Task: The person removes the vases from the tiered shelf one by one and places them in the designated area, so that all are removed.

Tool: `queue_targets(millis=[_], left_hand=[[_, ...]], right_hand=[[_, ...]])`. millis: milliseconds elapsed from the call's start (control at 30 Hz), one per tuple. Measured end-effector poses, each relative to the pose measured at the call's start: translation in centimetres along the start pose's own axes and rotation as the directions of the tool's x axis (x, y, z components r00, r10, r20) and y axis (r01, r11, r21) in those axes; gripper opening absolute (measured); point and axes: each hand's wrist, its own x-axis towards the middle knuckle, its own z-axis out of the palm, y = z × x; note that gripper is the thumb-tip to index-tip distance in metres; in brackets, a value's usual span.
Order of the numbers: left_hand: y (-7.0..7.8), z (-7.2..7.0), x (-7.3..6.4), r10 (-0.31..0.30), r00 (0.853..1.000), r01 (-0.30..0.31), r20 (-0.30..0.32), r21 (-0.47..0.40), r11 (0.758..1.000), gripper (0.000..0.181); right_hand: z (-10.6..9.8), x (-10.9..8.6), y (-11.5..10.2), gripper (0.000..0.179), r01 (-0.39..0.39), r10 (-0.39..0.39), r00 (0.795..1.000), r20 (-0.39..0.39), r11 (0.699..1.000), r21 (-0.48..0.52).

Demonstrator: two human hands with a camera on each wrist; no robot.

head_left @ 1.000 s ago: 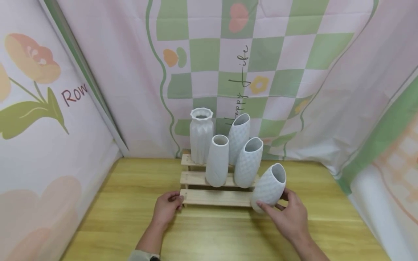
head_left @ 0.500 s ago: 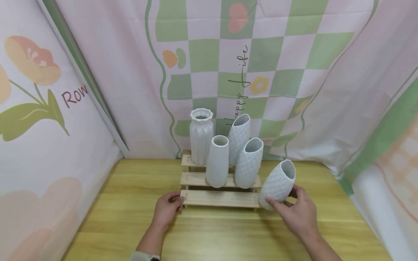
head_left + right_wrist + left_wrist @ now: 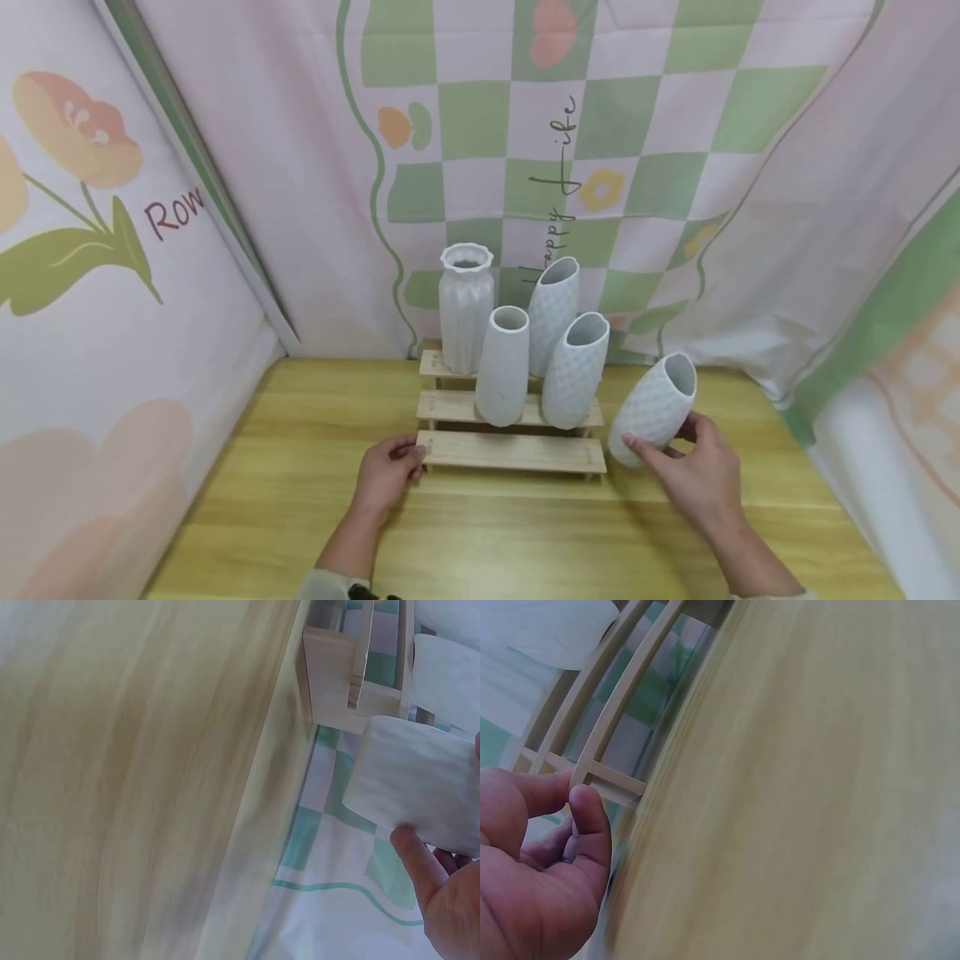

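My right hand (image 3: 705, 477) grips a white vase (image 3: 651, 410) with a diamond-textured side and a slanted mouth. It leans to the right, just off the right end of the wooden three-step rack (image 3: 513, 451). In the right wrist view the base of this vase (image 3: 420, 780) faces the camera, clear of the table. Thumb and fingertip of my left hand (image 3: 384, 477) pinch the left end of the rack's lowest step, as the left wrist view also shows with the left hand (image 3: 551, 877) at the step's corner. That lowest step bears nothing.
On the rack's middle step stand a smooth narrow vase (image 3: 502, 371) and a textured slanted vase (image 3: 573, 375). Behind them are a ruffled-rim vase (image 3: 465, 317) and another slanted vase (image 3: 553, 321) on the top step. A patterned curtain (image 3: 472, 121) hangs behind the wooden table (image 3: 300, 492).
My right hand has carried its vase rightward and slightly back, away from the right end of the lowest step. My left hand has stayed at the rack's left end.
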Motion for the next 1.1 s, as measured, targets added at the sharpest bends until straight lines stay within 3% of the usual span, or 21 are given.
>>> queue_targets(millis=[167,733,1100], left_hand=[[0.2,0.1,0.0,0.003,1.0,-0.002,0.007,-0.007,1.0,0.04],[-0.1,0.0,-0.1,0.001,1.0,-0.001,0.004,-0.005,1.0,0.04],[-0.3,0.0,0.1,0.01,1.0,-0.01,-0.009,0.003,1.0,0.039]], right_hand=[[0.0,0.6,0.4,0.098,-0.028,0.028,1.0,0.004,1.0,-0.015],[0.5,3.2,2.4,0.104,0.009,-0.004,1.0,0.029,0.987,-0.159],[1.6,5.1,3.3,0.102,-0.006,0.009,1.0,0.016,0.985,-0.17]])
